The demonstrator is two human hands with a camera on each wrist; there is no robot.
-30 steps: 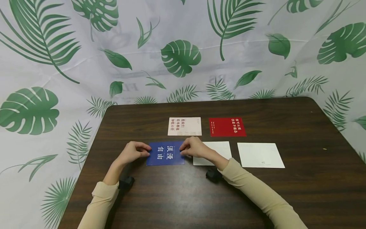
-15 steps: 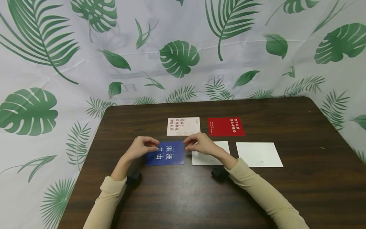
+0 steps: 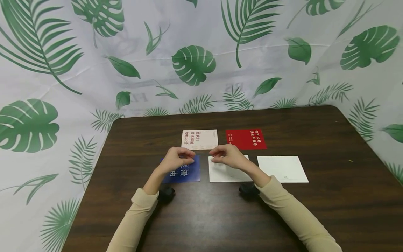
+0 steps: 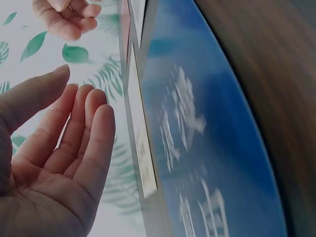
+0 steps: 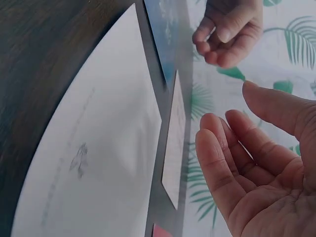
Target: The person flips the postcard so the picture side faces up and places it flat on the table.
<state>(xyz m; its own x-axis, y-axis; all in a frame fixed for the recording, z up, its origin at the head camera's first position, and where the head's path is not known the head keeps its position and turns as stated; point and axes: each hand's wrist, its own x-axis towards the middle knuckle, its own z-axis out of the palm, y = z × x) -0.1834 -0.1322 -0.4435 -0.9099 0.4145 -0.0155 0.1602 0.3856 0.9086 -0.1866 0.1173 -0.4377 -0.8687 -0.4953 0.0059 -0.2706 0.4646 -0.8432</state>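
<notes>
My left hand (image 3: 175,161) hovers over the blue card (image 3: 190,175), which bears white Chinese characters and lies flat on the table. Its fingers are loosely bent, and the left wrist view shows a gap between thumb and fingertips with nothing held. Above a white card (image 3: 225,176) to the right hovers my right hand (image 3: 232,157), likewise holding nothing; in the right wrist view its palm (image 5: 261,192) and relaxed fingers are bare. The fingertips of both hands face each other, a short way apart. Part of each card is hidden beneath a hand.
A second white card (image 3: 282,169) lies to the right. Behind the front row are a pale pink card with red characters (image 3: 201,139) and a red card (image 3: 246,139). A leaf-patterned cloth (image 3: 132,91) hangs behind the dark wooden table (image 3: 207,217).
My left hand has left the blue card's left edge and moved right, over the card. My right hand has let go of its right edge and shifted right, over the white card.
</notes>
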